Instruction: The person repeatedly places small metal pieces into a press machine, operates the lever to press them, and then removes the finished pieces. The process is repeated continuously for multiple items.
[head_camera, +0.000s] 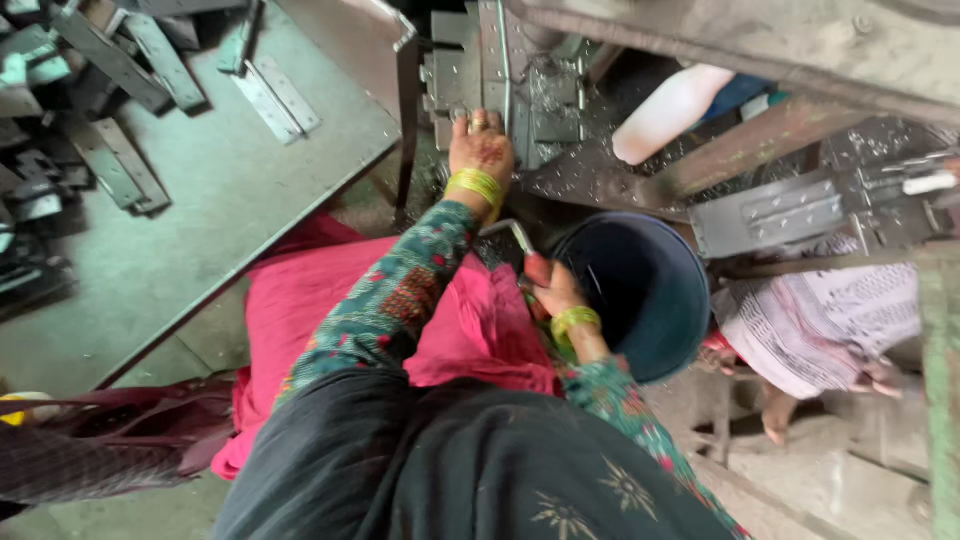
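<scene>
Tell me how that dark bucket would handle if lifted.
The bucket looks like thin plastic, so probably light and slightly flexible. It appears empty, so a push would likely slide or tip it. The right hand beside it holds a red-handled tool.

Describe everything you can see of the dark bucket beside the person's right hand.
The bucket is round, dark blue-black and looks like plastic, with a smooth rim. It is tilted, its open mouth turned toward the camera, and its inside looks dark, the contents not visible. It sits low beside the metal machine, right of the pink cloth. The right hand, holding a red-handled tool, is at its left rim; contact cannot be told.
</scene>
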